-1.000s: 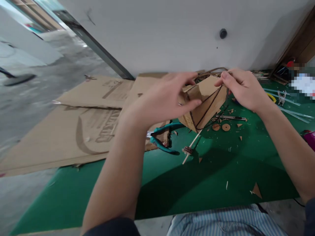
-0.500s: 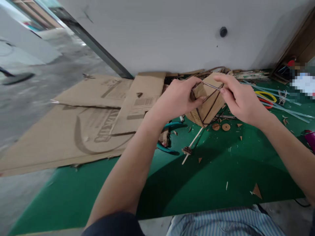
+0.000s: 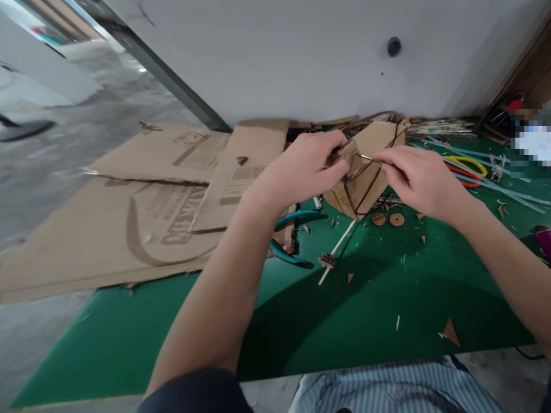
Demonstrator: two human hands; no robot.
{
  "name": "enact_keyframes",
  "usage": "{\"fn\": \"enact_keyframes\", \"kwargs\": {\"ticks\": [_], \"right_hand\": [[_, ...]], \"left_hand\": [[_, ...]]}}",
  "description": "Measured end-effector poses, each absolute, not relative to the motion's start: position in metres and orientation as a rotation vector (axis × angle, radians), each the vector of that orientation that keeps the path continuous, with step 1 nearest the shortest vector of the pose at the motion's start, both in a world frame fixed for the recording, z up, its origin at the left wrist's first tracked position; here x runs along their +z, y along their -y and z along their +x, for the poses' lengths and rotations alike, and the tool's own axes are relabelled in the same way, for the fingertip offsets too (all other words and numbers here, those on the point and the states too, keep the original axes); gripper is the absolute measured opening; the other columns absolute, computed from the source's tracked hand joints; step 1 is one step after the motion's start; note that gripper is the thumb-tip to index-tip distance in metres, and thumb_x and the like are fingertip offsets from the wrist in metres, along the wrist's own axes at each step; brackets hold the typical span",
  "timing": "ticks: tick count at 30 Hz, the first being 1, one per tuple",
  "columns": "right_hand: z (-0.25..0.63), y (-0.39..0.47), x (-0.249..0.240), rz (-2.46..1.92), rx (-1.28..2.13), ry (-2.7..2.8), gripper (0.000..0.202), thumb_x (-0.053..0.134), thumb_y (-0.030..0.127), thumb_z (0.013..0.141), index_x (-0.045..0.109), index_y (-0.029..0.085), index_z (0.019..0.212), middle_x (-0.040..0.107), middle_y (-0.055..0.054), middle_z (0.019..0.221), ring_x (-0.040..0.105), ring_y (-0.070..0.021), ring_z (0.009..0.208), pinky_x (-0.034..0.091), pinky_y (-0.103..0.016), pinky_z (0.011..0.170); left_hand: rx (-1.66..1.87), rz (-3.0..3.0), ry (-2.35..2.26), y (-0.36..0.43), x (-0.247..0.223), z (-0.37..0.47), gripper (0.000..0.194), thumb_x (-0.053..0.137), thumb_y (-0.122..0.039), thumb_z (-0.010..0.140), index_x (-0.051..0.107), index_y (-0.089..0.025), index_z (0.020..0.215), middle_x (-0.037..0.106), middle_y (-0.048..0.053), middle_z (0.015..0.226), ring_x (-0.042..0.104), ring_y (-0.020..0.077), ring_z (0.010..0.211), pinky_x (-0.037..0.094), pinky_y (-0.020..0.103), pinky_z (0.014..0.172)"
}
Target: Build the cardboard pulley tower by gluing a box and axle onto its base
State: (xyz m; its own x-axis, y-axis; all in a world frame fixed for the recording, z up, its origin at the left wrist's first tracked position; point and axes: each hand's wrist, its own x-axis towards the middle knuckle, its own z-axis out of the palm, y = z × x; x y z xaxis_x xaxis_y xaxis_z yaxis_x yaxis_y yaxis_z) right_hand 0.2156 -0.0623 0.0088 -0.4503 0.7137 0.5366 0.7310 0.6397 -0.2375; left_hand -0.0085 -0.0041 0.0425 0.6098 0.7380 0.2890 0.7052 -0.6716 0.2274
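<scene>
My left hand is closed on the near left corner of a folded cardboard piece whose edges are dark. In my right hand is a thin metal rod-like tool, its tip pointing left at the cardboard beside my left fingers. I cannot make out what kind of tool it is. Out from under the cardboard comes a pale wooden stick, with a small stack of cardboard discs around it. Two loose cardboard discs lie close by on the green table.
Large flat cardboard sheets cover the table's left side and overhang it. Teal-handled pliers or cutters lie beside my left forearm. Scissors with yellow and red handles and translucent sticks are at right. A grey wall stands behind.
The tool in my right hand has shifted down and left a little, its tip now at the cardboard's inner edge. My left hand still grips the cardboard. The view has tilted slightly.
</scene>
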Motion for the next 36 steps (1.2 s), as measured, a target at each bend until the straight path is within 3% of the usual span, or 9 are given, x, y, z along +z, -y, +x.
{"fn": "enact_keyframes", "kwargs": {"ticks": [6, 11, 20, 25, 28, 36], "right_hand": [[0.215, 0.061, 0.010, -1.137, 0.001, 2.221, 0.033, 0.041, 0.023, 0.104, 0.068, 0.020, 0.123, 0.075, -0.012, 0.108, 0.068, -0.0251, 0.098, 0.049, -0.038, 0.086], [0.213, 0.060, 0.010, -1.123, -0.009, 2.242, 0.033, 0.040, 0.023, 0.104, 0.069, 0.018, 0.120, 0.074, -0.012, 0.107, 0.067, -0.0248, 0.095, 0.048, -0.038, 0.085], [0.208, 0.059, 0.010, -1.188, -0.027, 2.294, 0.035, 0.040, 0.026, 0.106, 0.067, 0.016, 0.126, 0.073, -0.014, 0.111, 0.066, -0.0259, 0.098, 0.046, -0.036, 0.083], [0.206, 0.055, 0.010, -1.237, 0.071, 2.247, 0.033, 0.042, 0.029, 0.106, 0.072, 0.016, 0.110, 0.073, -0.011, 0.094, 0.065, -0.0226, 0.086, 0.042, -0.033, 0.077], [0.203, 0.056, 0.010, -1.220, 0.153, 2.166, 0.033, 0.043, 0.033, 0.106, 0.072, 0.017, 0.102, 0.070, -0.008, 0.083, 0.061, -0.0197, 0.077, 0.040, -0.032, 0.073], [0.189, 0.064, 0.018, -1.373, 0.425, 1.931, 0.041, 0.044, 0.036, 0.107, 0.060, 0.021, 0.073, 0.050, -0.001, 0.063, 0.049, -0.0157, 0.061, 0.037, -0.033, 0.064]], "left_hand": [[0.577, 2.802, -1.223, 0.004, 0.039, -0.006, 0.021, 0.041, -0.026, 0.096, 0.057, -0.022, 0.084, 0.060, 0.005, 0.073, 0.058, 0.0214, 0.069, 0.046, 0.037, 0.068], [0.617, 2.850, -1.220, 0.004, 0.033, -0.004, 0.029, 0.036, -0.028, 0.102, 0.060, -0.023, 0.088, 0.061, 0.006, 0.073, 0.065, 0.0245, 0.080, 0.049, 0.037, 0.076], [0.399, 2.942, -1.372, 0.007, 0.032, 0.001, 0.034, 0.026, -0.026, 0.102, 0.057, -0.018, 0.091, 0.064, 0.014, 0.083, 0.066, 0.0320, 0.088, 0.048, 0.045, 0.082], [0.579, 2.921, -1.288, 0.004, 0.024, 0.000, 0.028, 0.032, -0.027, 0.102, 0.057, -0.023, 0.089, 0.063, 0.009, 0.080, 0.065, 0.0287, 0.091, 0.047, 0.041, 0.087], [0.481, 2.940, -1.353, 0.005, 0.025, 0.001, 0.029, 0.030, -0.027, 0.102, 0.057, -0.021, 0.091, 0.064, 0.011, 0.084, 0.066, 0.0305, 0.095, 0.046, 0.043, 0.089], [0.503, 2.993, -1.301, 0.004, 0.024, -0.001, 0.028, 0.029, -0.026, 0.102, 0.053, -0.022, 0.089, 0.064, 0.010, 0.084, 0.064, 0.0287, 0.091, 0.046, 0.042, 0.087]]}}
